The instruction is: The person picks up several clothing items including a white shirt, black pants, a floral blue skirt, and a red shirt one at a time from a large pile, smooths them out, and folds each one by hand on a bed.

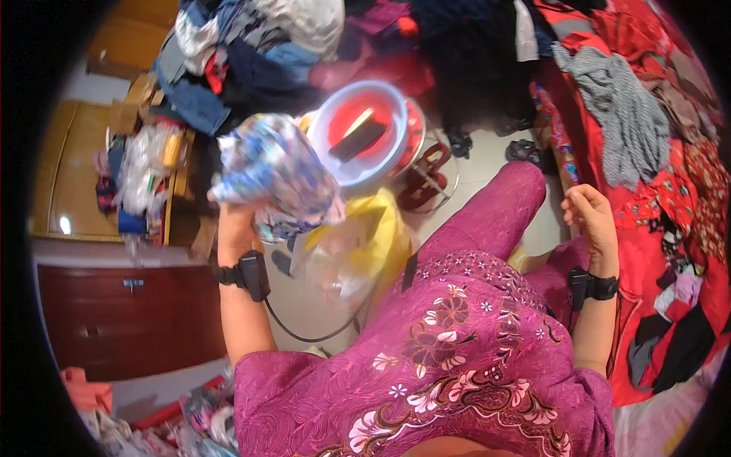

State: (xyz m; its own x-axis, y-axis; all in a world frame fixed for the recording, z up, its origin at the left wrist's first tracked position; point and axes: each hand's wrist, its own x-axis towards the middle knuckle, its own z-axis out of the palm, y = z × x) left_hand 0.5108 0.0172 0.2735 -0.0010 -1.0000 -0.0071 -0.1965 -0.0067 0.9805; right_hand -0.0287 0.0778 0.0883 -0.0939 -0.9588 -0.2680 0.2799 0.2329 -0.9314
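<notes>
My left hand grips a crumpled cloth with a blue, white and multicoloured print, held up in front of me above the floor. Its fingers are mostly hidden under the fabric. My right hand hovers by my right knee with its fingers loosely curled and nothing in it, next to the bed covered in red printed fabric. Both wrists wear black bands with small boxes. I sit in a magenta embroidered garment.
A white-rimmed red basin with a dark block inside stands on the floor ahead. A yellow plastic bag lies below it. A heap of clothes fills the top. A grey striped garment lies on the bed. A dark wooden cabinet stands left.
</notes>
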